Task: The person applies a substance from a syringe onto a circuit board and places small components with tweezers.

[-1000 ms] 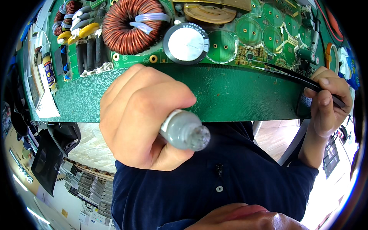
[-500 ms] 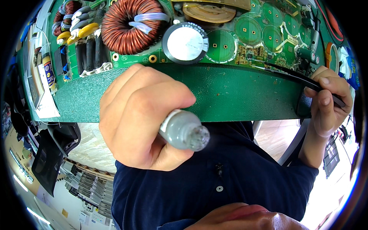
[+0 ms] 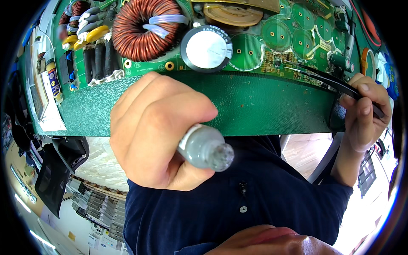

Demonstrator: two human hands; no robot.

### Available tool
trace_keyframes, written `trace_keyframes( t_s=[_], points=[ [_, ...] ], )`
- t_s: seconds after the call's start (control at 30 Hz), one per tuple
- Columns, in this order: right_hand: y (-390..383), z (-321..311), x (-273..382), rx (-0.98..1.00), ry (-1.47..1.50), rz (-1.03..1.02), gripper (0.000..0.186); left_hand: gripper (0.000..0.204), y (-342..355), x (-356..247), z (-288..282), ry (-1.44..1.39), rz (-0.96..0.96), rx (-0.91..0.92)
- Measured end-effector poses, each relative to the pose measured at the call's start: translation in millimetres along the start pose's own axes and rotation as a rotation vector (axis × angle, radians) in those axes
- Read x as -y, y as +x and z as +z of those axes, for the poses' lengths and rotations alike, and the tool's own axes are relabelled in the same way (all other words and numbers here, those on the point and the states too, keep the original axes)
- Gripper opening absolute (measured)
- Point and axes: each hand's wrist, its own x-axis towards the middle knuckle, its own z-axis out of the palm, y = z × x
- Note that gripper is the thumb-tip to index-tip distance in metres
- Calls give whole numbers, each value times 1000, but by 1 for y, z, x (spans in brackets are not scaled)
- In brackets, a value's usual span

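My left hand [image 3: 155, 127] is wrapped round a small greyish bottle [image 3: 199, 146], its clear, rough-looking end pointing up toward me. The hand hovers in front of the circuit board's near edge. On the right, my right hand [image 3: 366, 108] pinches black tweezers [image 3: 340, 84] between thumb and fingers. Their thin tips reach left over the small parts at the near right of the green circuit board [image 3: 244, 52]; whether they touch anything I cannot tell. A large copper-wound coil [image 3: 142, 32] and a round capacitor [image 3: 207, 49] with a silver top stand on the board.
The board lies on a green mat [image 3: 250, 100] along the table's near edge. At left are a small tube [image 3: 53, 78] and white papers. A roll of tape [image 3: 367, 59] and a red-handled tool [image 3: 370, 21] lie at right. A black chair [image 3: 53, 178] stands lower left.
The tweezers have shifted slightly, and their two tips now show apart over the board. The bottle in my left hand has moved a touch toward me.
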Motion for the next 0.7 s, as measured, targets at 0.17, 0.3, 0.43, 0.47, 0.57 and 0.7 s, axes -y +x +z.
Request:
trace_keyframes(
  t_s=[0.17, 0.3, 0.43, 0.47, 0.57, 0.7],
  points=[
    [-1, 0, 1, -3, -15, 19, 21, 23, 0, -3, -4, 14, -38, 57],
    [0, 0, 1, 23, -20, 13, 21, 23, 0, -4, -5, 31, -53, 79],
    [1, 0, 1, 33, -16, 4, 21, 22, 0, -5, -6, 30, -69, 95],
    [2, 0, 1, 35, -22, 3, 21, 22, 0, -5, -6, 30, -73, 95],
    [2, 0, 1, 36, -39, 2, 22, 22, 0, -6, -5, 35, -78, 85],
    [1, -1, 1, 40, -59, 1, 23, 22, 0, -6, -5, 35, -83, 93]
  ],
)
